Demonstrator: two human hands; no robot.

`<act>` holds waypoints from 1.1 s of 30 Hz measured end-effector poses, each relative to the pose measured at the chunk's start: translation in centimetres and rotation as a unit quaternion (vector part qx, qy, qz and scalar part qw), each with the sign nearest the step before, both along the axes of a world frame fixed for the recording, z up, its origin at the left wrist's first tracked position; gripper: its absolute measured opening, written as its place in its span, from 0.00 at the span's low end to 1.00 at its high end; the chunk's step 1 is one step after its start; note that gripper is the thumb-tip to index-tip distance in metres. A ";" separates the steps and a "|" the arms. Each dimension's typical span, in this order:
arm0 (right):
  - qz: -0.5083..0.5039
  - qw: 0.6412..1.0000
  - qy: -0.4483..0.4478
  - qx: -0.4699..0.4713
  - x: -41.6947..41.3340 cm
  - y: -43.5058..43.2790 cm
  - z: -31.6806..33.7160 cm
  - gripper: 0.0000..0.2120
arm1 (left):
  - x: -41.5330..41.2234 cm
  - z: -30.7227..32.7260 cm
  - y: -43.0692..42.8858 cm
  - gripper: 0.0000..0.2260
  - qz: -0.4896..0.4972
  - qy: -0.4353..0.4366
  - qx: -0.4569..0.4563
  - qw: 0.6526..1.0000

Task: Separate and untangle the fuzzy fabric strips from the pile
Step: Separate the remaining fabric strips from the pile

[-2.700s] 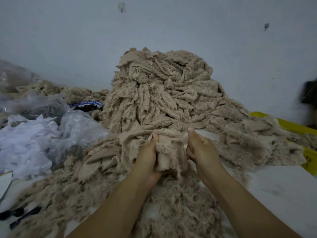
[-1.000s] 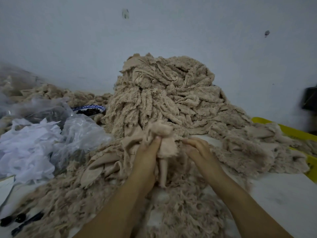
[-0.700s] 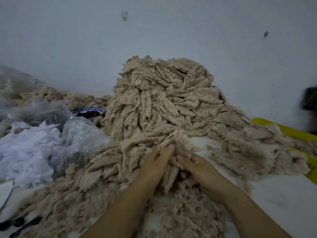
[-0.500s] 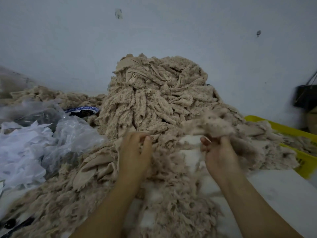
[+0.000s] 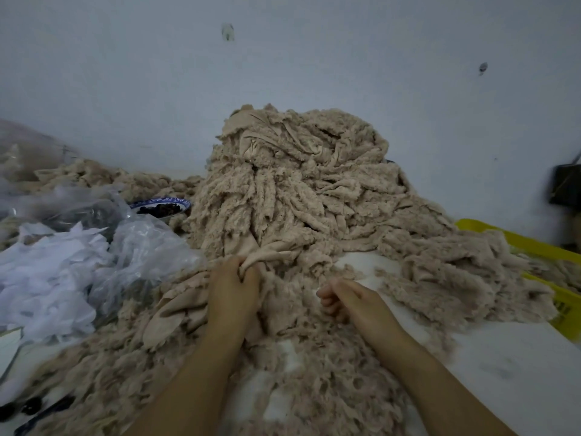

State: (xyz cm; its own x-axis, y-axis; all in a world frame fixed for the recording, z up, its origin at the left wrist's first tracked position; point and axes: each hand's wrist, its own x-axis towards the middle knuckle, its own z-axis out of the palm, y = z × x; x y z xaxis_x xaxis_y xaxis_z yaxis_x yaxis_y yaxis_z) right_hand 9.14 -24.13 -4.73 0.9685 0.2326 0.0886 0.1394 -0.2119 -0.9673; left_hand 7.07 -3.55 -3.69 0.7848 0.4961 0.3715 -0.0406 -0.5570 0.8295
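Note:
A tall pile of beige fuzzy fabric strips (image 5: 298, 187) rises against the wall at the centre. More loose strips (image 5: 298, 388) cover the white table in front of me. At the foot of the pile my left hand (image 5: 232, 294) grips a smooth beige strip end (image 5: 261, 258). My right hand (image 5: 349, 300) hovers just right of it over the loose fluff, fingers curled, with nothing visibly in it. A heap of separated strips (image 5: 456, 284) lies to the right.
A clear plastic bag with white scraps (image 5: 63, 262) sits at the left. Behind it stands a blue-rimmed bowl (image 5: 160, 206) of dark pieces. A yellow crate (image 5: 559, 297) lies at the right table edge. Black scissors handles (image 5: 28, 410) show at bottom left.
My right hand dropped a clump onto the heap at the right and came back to the centre with nothing in it. My left hand reached forward and took hold of a strip end at the pile's foot.

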 end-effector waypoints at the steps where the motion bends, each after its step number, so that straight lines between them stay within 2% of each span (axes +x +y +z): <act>1: 0.001 1.000 -0.010 0.000 -0.1 0.1 0.1 0.18 | -0.3 0.3 -0.7 0.07 -0.034 -0.019 0.009 0.999; 4: 0.008 0.999 -0.037 -0.001 -0.3 0.2 0.6 0.23 | -1.1 1.0 -2.9 0.06 -0.140 -0.057 0.036 0.988; 7: 0.045 0.998 -0.001 0.046 -0.3 0.7 0.5 0.33 | -1.9 1.0 -4.9 0.05 -0.254 -0.064 0.053 0.964; 9: 0.042 0.995 0.027 0.089 -0.4 0.9 0.7 0.30 | -2.3 0.8 -5.9 0.05 -0.310 -0.059 0.088 0.945; 11: 0.018 0.989 0.055 0.139 -0.2 0.8 0.9 0.24 | -2.3 0.4 -6.6 0.04 -0.342 -0.050 0.108 0.932; 13: -0.018 0.983 0.066 0.169 0.1 0.4 0.9 0.15 | -2.1 0.1 -6.8 0.05 -0.345 -0.027 0.108 0.932; 14: -0.027 0.985 0.055 0.164 0.3 0.3 0.8 0.13 | -2.0 0.0 -6.7 0.07 -0.343 -0.013 0.091 0.935; 18: -0.018 0.995 -0.007 0.102 0.0 0.4 0.7 0.14 | -2.2 0.0 -6.0 0.24 -0.322 0.054 -0.054 0.944; 20: -0.010 0.998 -0.034 0.055 -0.2 0.6 0.6 0.13 | -1.8 -0.2 -5.7 0.27 -0.265 0.064 -0.067 0.960; 23: -0.001 0.997 -0.062 -0.040 0.0 0.8 0.1 0.16 | -1.4 0.0 -5.2 0.21 -0.203 0.033 -0.057 0.977; 25: 0.023 0.993 -0.069 -0.092 0.0 0.8 -0.4 0.16 | -1.1 -0.1 -5.0 0.22 -0.217 0.035 -0.050 0.974; 28: 0.041 0.987 -0.080 -0.133 0.0 0.7 -0.8 0.09 | -0.7 -0.5 -4.9 0.09 -0.243 0.056 -0.018 0.968; 29: 0.046 0.986 -0.084 -0.139 0.0 0.7 -0.8 0.08 | -0.6 -0.6 -4.9 0.09 -0.238 0.048 -0.020 0.970; 31: 0.054 0.985 -0.088 -0.138 -0.2 0.9 -0.6 0.07 | -0.5 -0.6 -4.7 0.11 -0.219 0.033 -0.068 0.973; 33: 0.043 0.987 -0.090 -0.129 -0.4 1.1 0.1 0.13 | -0.6 -0.4 -4.3 0.12 -0.193 0.024 -0.149 0.969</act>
State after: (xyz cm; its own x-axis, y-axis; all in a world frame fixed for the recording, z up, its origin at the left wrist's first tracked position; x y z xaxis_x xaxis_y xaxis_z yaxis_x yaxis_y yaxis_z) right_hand 8.70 -23.05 -4.68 0.9182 0.3510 0.1838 0.3315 -0.4268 -0.8414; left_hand 6.48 -7.88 -4.08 0.9463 0.2413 0.2152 -0.1558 -0.2430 0.9574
